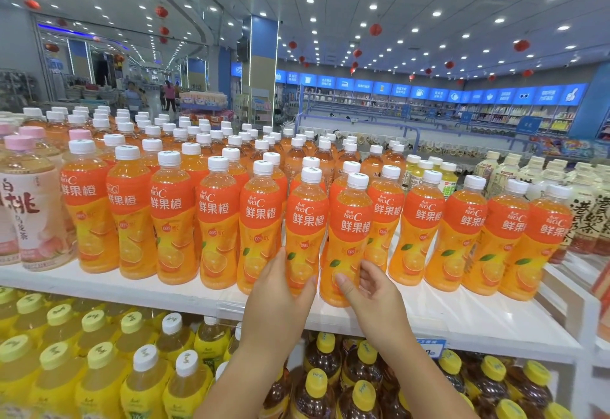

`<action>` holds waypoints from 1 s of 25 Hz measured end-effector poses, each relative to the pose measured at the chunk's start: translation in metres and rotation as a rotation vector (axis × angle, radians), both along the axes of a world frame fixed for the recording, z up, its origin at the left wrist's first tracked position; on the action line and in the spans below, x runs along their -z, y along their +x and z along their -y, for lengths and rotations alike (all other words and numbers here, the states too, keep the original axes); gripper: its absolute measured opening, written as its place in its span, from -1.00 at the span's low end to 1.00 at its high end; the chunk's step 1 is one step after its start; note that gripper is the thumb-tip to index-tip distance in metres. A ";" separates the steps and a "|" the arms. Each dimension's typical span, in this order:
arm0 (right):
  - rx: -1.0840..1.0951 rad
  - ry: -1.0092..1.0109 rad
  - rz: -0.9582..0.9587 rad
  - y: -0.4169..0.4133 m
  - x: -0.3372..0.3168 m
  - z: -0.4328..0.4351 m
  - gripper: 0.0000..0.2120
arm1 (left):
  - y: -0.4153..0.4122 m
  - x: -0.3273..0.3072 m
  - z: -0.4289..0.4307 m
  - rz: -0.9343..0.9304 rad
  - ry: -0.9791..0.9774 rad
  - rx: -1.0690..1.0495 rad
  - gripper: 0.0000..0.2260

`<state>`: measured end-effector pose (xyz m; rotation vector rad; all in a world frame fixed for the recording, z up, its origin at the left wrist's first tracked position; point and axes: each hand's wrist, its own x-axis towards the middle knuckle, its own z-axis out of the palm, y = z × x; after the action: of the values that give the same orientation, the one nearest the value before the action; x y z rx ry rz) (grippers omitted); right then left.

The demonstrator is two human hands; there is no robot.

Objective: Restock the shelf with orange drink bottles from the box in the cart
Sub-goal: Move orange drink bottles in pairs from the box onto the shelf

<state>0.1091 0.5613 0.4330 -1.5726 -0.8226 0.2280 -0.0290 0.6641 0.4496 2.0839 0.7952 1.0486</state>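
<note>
Rows of orange drink bottles with white caps and orange labels fill the white top shelf [462, 316]. My left hand [280, 289] wraps the lower part of one front-row orange bottle [305, 220], thumb on its front. My right hand [369, 286] grips the base of the neighbouring orange bottle [351, 230], thumb across its front. Both bottles stand upright at the shelf's front edge, touching each other. The box and the cart are out of view.
Pink-capped peach tea bottles [33, 213] stand at the left, milk tea bottles [587, 217] at the right. Yellow-capped drinks [99, 365] and dark tea bottles [330, 385] fill the lower shelf. People walk in the far aisle [170, 95].
</note>
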 end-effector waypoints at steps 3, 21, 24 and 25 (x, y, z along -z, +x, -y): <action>-0.041 -0.026 0.025 -0.005 -0.004 0.002 -0.52 | -0.009 -0.007 0.002 0.027 -0.055 0.087 -0.37; 0.093 -0.256 0.057 -0.079 -0.002 0.060 -0.47 | -0.062 0.008 0.014 -0.003 -0.339 0.445 -0.45; 0.106 -0.291 0.010 -0.095 0.013 0.083 -0.51 | -0.073 0.023 0.028 -0.037 -0.367 0.512 -0.51; 0.112 -0.292 -0.005 -0.100 0.019 0.092 -0.51 | -0.078 0.028 0.034 -0.058 -0.379 0.548 -0.51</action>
<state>0.0095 0.4692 0.4140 -1.8846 -0.7177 0.2805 -0.1066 0.6297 0.4213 1.8485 0.3700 0.4960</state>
